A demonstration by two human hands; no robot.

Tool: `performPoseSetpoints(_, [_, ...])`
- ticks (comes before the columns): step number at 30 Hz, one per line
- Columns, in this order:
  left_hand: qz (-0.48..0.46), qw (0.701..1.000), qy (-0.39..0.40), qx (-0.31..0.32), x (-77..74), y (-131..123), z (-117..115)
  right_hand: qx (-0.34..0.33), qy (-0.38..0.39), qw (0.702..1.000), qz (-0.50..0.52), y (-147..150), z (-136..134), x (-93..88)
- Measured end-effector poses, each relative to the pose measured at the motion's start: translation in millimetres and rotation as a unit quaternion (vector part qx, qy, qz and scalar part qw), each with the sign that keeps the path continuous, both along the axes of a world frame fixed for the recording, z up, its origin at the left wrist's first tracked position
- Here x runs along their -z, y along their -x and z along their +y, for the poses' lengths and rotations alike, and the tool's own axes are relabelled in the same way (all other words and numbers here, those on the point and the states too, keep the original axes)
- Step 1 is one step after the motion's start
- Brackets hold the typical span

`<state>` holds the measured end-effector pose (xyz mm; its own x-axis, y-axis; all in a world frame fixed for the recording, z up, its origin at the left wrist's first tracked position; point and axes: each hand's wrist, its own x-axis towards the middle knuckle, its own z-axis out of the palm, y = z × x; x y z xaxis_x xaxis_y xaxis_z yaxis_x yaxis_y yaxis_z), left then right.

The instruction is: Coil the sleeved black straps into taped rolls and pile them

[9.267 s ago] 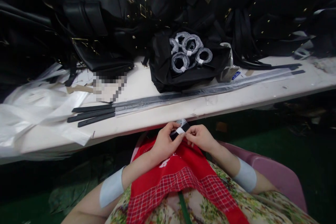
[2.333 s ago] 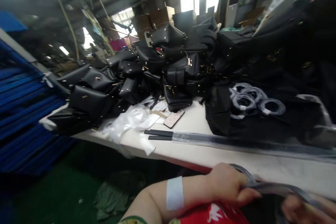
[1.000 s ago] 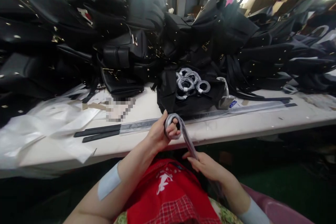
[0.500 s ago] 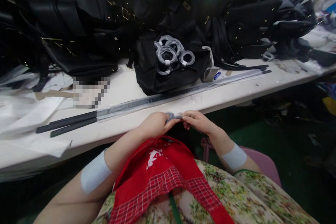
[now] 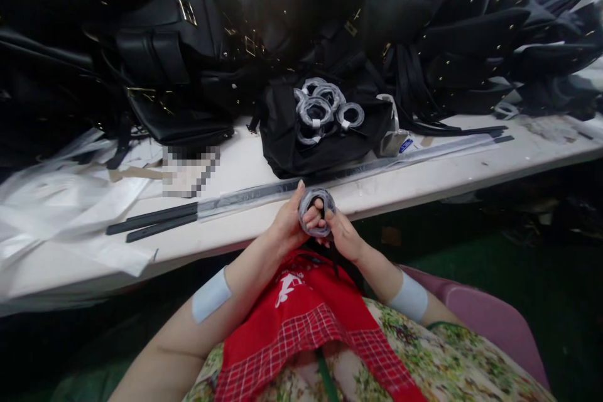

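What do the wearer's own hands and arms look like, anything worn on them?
Left hand and right hand: bare, ungloved. A plain pale-blue band-like patch sits on the left forearm, a matching patch on the right forearm. A multicoloured floral fabric sleeve with green edging shows near the right elbow.

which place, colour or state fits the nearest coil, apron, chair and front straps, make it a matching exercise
1. nearest coil
2. apron
3. chair
4. front straps

A. dull pink
B. partly wrapped, on the table
C. between left hand and right hand
D. red with checked trim

Pairs: 1-C, 2-D, 3-A, 4-B
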<state>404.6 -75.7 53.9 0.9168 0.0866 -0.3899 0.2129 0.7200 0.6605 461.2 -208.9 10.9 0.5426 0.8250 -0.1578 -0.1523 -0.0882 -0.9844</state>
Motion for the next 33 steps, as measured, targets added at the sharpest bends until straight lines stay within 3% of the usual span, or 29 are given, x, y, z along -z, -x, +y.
performPoseSetpoints(2, [0.022, 0.994, -0.092, -0.045, 5.8, 3.4, 2.5, -0.02, 0.025, 0.999, -0.034, -9.6, -3.7, -4.8])
performPoseSetpoints(5, [0.017, 0.947, -0.313, -0.065, 13.3, 12.2, 9.9, -0.149, 0.108, 0.971, -0.15, -26.3, -16.2, -15.4])
performPoseSetpoints(8, [-0.024, 0.852, -0.515, 0.09, 14.9, 19.8, 15.8, -0.251, 0.143, 0.92, -0.265, -34.9, -23.8, -22.7])
performPoseSetpoints(10, [-0.035, 0.801, -0.574, 0.166, 14.2, 21.4, 16.5, -0.242, 0.128, 0.92, -0.28, -34.6, -22.8, -23.2])
performPoseSetpoints(12, [-0.016, 0.805, -0.582, 0.111, 15.0, 20.0, 13.8, -0.184, 0.117, 0.939, -0.267, -29.1, -18.5, -19.9])
performPoseSetpoints(16, [0.073, 0.84, -0.499, -0.2, 26.7, 15.7, -1.8, -0.03, 0.096, 0.961, -0.257, -2.9, -7.0, -4.6])
performPoseSetpoints(17, [0.088, 0.841, -0.471, -0.249, 30.9, 15.6, -6.7, 0.008, 0.088, 0.964, -0.25, 3.7, -4.4, -0.7])
performPoseSetpoints(19, [0.106, 0.847, -0.437, -0.283, 37.6, 17.4, -14.4, 0.059, 0.075, 0.969, -0.229, 9.8, -1.0, 3.1])
performPoseSetpoints(21, [0.101, 0.858, -0.431, -0.262, 39.1, 22.0, -16.7, 0.034, 0.072, 0.971, -0.226, 2.4, -1.8, -1.7])
performPoseSetpoints(24, [0.049, 0.872, -0.458, -0.166, 30.1, 32.6, -12.7, -0.108, 0.091, 0.953, -0.269, -24.8, -12.4, -23.3])
performPoseSetpoints(27, [-0.026, 0.85, -0.524, -0.04, 19.4, 45.6, -12.1, -0.261, 0.125, 0.913, -0.286, -41.9, -27.2, -42.2])
performPoseSetpoints(30, [-0.062, 0.831, -0.552, 0.02, 21.4, 57.0, -18.4, -0.354, 0.141, 0.879, -0.288, -39.0, -34.6, -38.6])
performPoseSetpoints(33, [-0.071, 0.837, -0.537, 0.073, 32.5, 61.0, -23.9, -0.412, 0.148, 0.86, -0.263, -33.0, -35.4, -20.1])
